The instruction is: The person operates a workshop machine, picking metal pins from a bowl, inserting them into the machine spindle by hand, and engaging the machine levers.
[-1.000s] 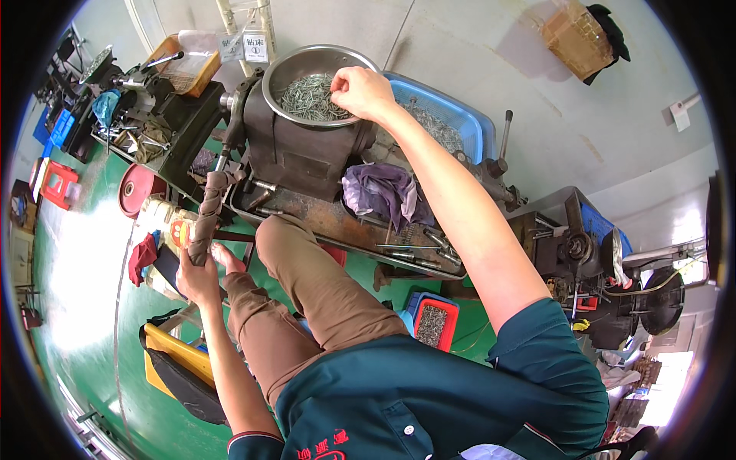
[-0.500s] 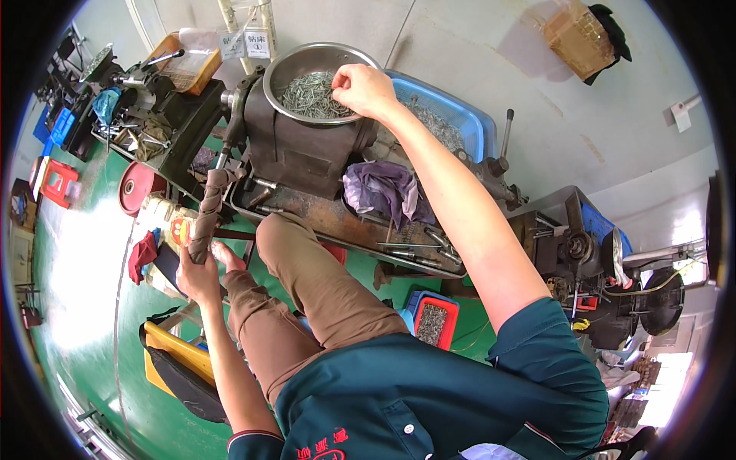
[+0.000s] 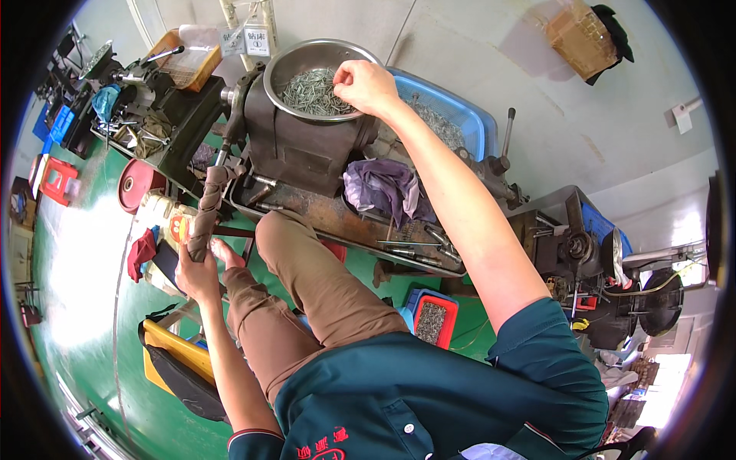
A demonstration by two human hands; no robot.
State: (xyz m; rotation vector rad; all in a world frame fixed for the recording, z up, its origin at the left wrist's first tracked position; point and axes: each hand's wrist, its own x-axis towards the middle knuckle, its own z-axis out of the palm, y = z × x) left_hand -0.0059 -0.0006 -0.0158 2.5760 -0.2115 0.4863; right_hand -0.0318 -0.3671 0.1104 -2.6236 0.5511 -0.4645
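Observation:
My right hand [image 3: 366, 86] reaches over the right rim of a round metal bowl [image 3: 295, 54] full of small metal screws [image 3: 310, 90], fingers pinched together among them; whether it holds any I cannot tell. The bowl sits on top of a dark machine block [image 3: 303, 149]. My left hand [image 3: 198, 270] grips the lower end of a cloth-wrapped lever [image 3: 208, 207] that slants down from the machine's left side. My knees in brown trousers [image 3: 307, 284] are tucked under the machine.
A blue bin [image 3: 460, 115] of metal parts stands behind the bowl. A purple rag [image 3: 383, 188] lies on the rusty tray [image 3: 322, 218]. A red-rimmed box [image 3: 435, 318] of small parts sits on the green floor. More machinery stands at right [image 3: 583, 245], cluttered benches at left [image 3: 138, 107].
My right hand has shifted slightly within the bowl's right side. The left hand stays on the lever.

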